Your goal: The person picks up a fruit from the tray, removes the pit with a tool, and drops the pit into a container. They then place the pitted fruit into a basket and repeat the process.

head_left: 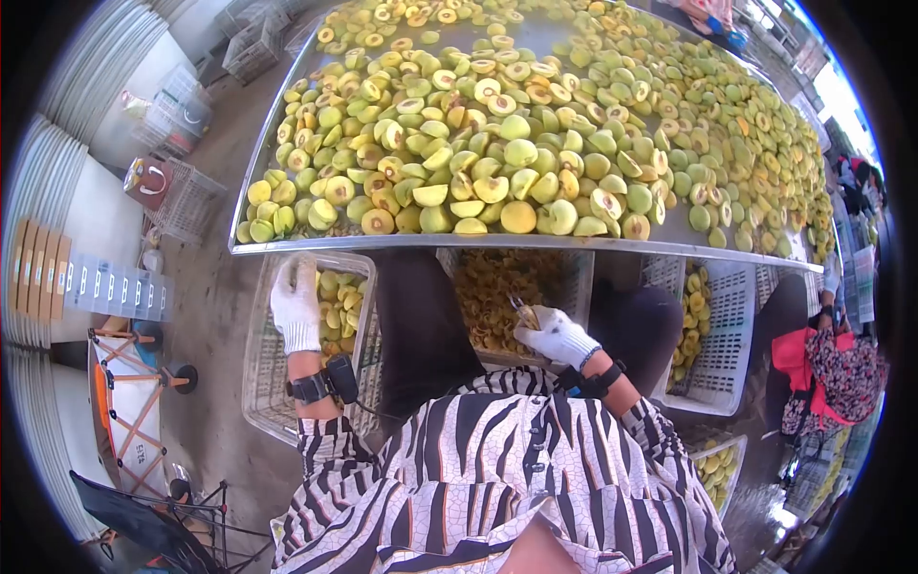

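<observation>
My left hand [295, 298], in a white glove, is over the left crate [256, 387], close to the table's front rim. Its fingers point forward and look loosely stretched, with nothing visible in them. Yellow-green fruit halves [340, 306] fill that crate beside it. Between my knees, my gloved right hand [559, 337] is closed around a small pitting knife [522, 310], its metal tip pointing forward and left. A yellowish bit shows by those fingers. Below the knife stands a middle crate [579, 287] holding brownish-yellow scraps [497, 292].
A metal-rimmed table [478, 246] piled with cut fruit [497, 143] spans the front. Another crate [719, 335] with fruit halves stands right of my knee. A person in a floral top [846, 373] sits at the far right. Folding chair frames [124, 402] stand to the left.
</observation>
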Tool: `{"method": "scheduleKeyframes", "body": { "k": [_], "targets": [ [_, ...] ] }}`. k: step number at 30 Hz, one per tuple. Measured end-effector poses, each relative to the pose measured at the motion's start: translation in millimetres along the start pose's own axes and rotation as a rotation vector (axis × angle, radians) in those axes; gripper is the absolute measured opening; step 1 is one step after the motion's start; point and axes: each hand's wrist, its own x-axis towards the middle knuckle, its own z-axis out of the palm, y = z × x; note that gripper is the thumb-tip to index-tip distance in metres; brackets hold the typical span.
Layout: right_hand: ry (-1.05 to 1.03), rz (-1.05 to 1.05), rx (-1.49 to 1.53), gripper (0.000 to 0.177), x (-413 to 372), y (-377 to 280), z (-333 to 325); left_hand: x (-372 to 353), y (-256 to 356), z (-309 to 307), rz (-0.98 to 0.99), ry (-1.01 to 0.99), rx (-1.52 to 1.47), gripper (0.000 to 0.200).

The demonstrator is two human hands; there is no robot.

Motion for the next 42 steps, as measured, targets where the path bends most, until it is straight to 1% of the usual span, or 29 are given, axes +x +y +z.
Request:
{"method": "scheduleKeyframes", "body": {
  "k": [2, 3, 4, 5, 7, 8, 10, 11, 14, 15, 18, 19, 20, 22, 23, 24, 26, 28, 29, 31, 33, 35, 37, 38, 39, 40, 42],
  "targets": [
    [-0.016, 0.017, 0.031, 0.043, 5, -3, 2, 7, 8, 0, 0.250, 0.044, 0.308, 0.039],
    [0.032, -0.055, 0.005, 0.043, 15, 11, 13, 18, 8, 12, 0.322, -0.016, 0.294, 0.041],
    [0.025, -0.098, 0.056, 0.044, 20, 18, 19, 31, 10, 27, 0.397, -0.074, 0.274, 0.044],
    [0.012, -0.081, 0.061, 0.045, 22, 17, 18, 38, 21, 42, 0.527, -0.146, 0.301, 0.044],
    [-0.024, -0.031, 0.025, 0.047, 29, 18, 21, 56, 32, 82, 0.621, -0.263, 0.409, 0.044],
    [0.005, -0.012, 0.011, 0.047, 29, 23, 22, 63, 35, 97, 0.683, -0.306, 0.477, 0.044],
    [0.055, -0.069, 0.013, 0.048, 24, 22, 18, 80, 24, 127, 0.680, -0.438, 0.609, 0.043],
    [0.065, -0.038, 0.009, 0.048, 23, 19, 14, 86, 22, 136, 0.675, -0.507, 0.676, 0.043],
    [0.078, 0.036, 0.018, 0.047, 14, 11, 8, 93, 26, 138, 0.600, -0.556, 0.653, 0.042],
    [0.074, 0.045, 0.030, 0.046, 11, 9, 7, 94, 21, 135, 0.586, -0.521, 0.550, 0.041],
    [0.064, 0.019, 0.043, 0.046, 10, 6, 7, 87, 12, 125, 0.422, -0.344, 0.277, 0.041],
    [0.062, 0.002, 0.044, 0.045, 9, 6, 7, 81, 13, 122, 0.279, -0.336, 0.018, 0.041],
    [0.077, 0.022, 0.071, 0.045, 8, 4, 5, 76, 14, 120, 0.085, -0.395, -0.306, 0.040],
    [0.087, 0.066, 0.121, 0.044, 2, -2, 4, 47, 38, 108, -0.333, -0.475, -0.943, 0.038],
    [0.170, -0.041, 0.036, 0.043, 7, 5, 8, 34, 36, 111, -0.352, -0.552, -1.227, 0.030],
    [0.193, -0.051, 0.019, 0.043, 6, -1, 6, 17, 49, 115, -0.478, -0.475, -1.408, 0.027],
    [0.220, -0.101, 0.054, 0.043, -3, -20, -3, -10, 64, 124, -0.689, -0.666, -1.588, 0.036],
    [0.278, -0.145, 0.017, 0.043, -15, -43, -11, -42, 104, 124, -0.860, -0.637, -1.628, 0.038],
    [0.312, -0.163, -0.001, 0.042, -20, -52, -15, -52, 108, 132, -0.865, -0.697, -1.630, 0.040],
    [0.364, -0.195, -0.031, 0.042, -31, -65, -23, -71, 115, 144, -0.806, -0.760, -1.561, 0.038],
    [0.429, -0.197, -0.101, 0.039, -34, -66, -25, -89, 123, 151, -0.730, -0.790, -1.489, 0.040],
    [0.426, -0.173, -0.151, 0.038, -41, -65, -27, -101, 125, 156, -0.603, -0.868, -1.440, 0.041],
    [0.442, -0.166, -0.206, 0.034, -45, -62, -27, -109, 127, 160, -0.564, -0.862, -1.324, 0.044],
    [0.452, -0.209, -0.229, 0.033, -46, -56, -26, -113, 128, 161, -0.543, -0.858, -1.265, 0.047],
    [0.461, -0.253, -0.252, 0.032, -45, -48, -25, -116, 130, 161, -0.462, -0.867, -1.174, 0.051],
    [0.470, -0.298, -0.275, 0.031, -45, -44, -24, -119, 132, 160, -0.442, -0.869, -1.155, 0.052],
    [0.458, -0.296, -0.282, 0.030, -47, -40, -23, -124, 136, 158, -0.401, -0.872, -1.115, 0.053]
  ]
}}
